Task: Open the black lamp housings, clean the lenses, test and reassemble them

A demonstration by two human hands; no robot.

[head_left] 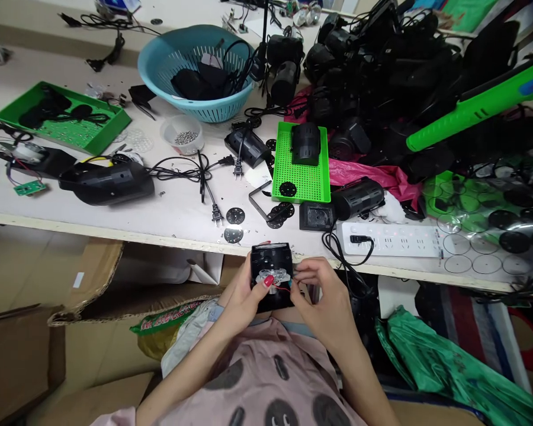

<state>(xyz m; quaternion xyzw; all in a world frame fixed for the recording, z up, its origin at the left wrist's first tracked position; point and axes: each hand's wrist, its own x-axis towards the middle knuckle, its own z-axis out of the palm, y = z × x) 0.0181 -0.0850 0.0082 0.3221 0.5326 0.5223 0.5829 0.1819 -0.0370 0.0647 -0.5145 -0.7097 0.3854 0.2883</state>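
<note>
Over my lap, just off the bench edge, my left hand (244, 296) grips a black plastic housing (270, 255) with its open side up. The left thumb presses on a clear plastic part (281, 275) inside it. A thin red wire (283, 288) runs from that part towards the right. My right hand (322, 290) is at the housing's right side, thumb and forefinger pinched together at the wire's end. A small bluish bit shows by these fingertips; what it is I cannot make out.
On the bench (190, 234) lie a blue basket (195, 109), a green perforated tray (299, 183), a tub of screws (184, 142), a white power strip (391, 239) and black housings with cords. Black units pile up at the right. An open cardboard box (93, 278) stands below left.
</note>
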